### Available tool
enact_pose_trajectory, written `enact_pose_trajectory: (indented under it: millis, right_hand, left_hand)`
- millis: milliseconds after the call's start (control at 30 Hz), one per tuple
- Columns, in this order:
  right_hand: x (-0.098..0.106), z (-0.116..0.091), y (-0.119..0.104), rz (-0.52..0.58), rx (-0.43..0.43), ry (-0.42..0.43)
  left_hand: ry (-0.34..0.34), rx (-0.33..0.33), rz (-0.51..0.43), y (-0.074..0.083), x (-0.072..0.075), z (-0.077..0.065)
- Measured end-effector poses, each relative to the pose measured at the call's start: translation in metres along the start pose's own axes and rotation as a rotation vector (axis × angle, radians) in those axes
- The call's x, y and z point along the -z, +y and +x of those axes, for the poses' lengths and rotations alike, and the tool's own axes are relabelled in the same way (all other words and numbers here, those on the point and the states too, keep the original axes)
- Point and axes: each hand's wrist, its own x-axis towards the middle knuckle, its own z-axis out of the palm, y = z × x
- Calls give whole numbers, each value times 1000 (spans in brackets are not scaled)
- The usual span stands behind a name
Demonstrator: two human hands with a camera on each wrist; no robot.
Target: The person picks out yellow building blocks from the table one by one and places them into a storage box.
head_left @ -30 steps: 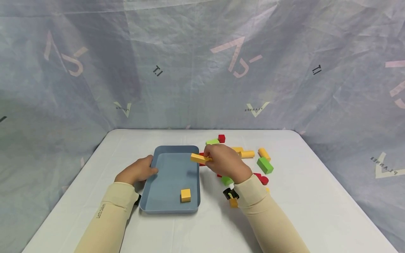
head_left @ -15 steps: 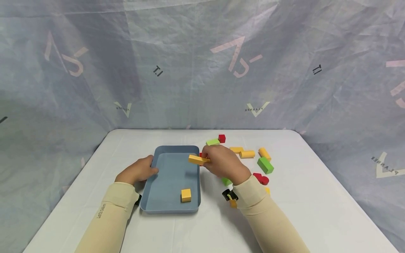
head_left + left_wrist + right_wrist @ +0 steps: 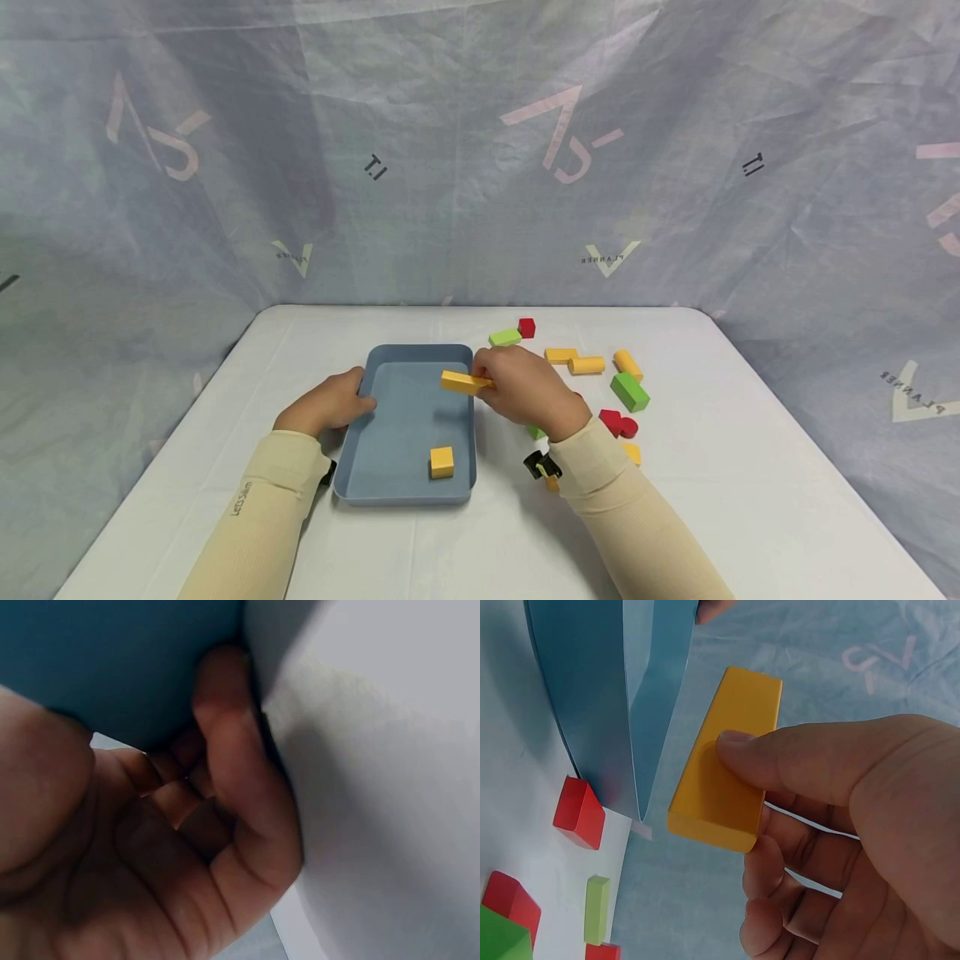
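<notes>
A blue-grey tray (image 3: 397,417) lies on the white table, with a yellow cube (image 3: 442,462) inside near its lower right corner. My left hand (image 3: 326,406) grips the tray's left side, thumb over the rim; in the left wrist view its fingers curl against the outer wall. Above the tray's right rim, my right hand (image 3: 521,387) holds a flat yellow rectangular block (image 3: 459,382). The right wrist view shows the thumb pressed on the broad face of this block (image 3: 731,757), with fingers behind it.
Toy blocks lie scattered right of the tray: a light green block (image 3: 505,337), a red cube (image 3: 527,327), a yellow cylinder (image 3: 587,365), a green block (image 3: 630,392) and red pieces (image 3: 610,421). Others are partly hidden by the right arm. A grey curtain (image 3: 465,167) hangs behind the table.
My right hand has drifted slightly left, carrying the yellow block further over the tray. The left hand and the tray have stayed in place.
</notes>
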Motion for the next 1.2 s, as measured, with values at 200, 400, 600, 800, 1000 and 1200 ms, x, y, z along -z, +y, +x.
enact_pose_trajectory:
  millis: [200,400,600,800,1000,1200]
  right_hand:
    - [-2,0,-2,5,1,-1]
    - [-7,1,-2,-5,6,-3]
    - [-11,1,-4,-7,23,0]
    - [-11,2,-7,-24,35,-4]
    - [-10,2,-10,-27,39,-2]
    - [-11,1,-12,-20,53,2]
  left_hand:
    - [-2,4,-13,2,0,-1]
    - [-7,2,-23,3,0,-1]
    - [-10,3,-15,2,0,-1]
    - [-19,18,-11,2,1,-1]
    - [-24,19,-11,2,2,-1]
    - [-24,14,-3,3,2,-1]
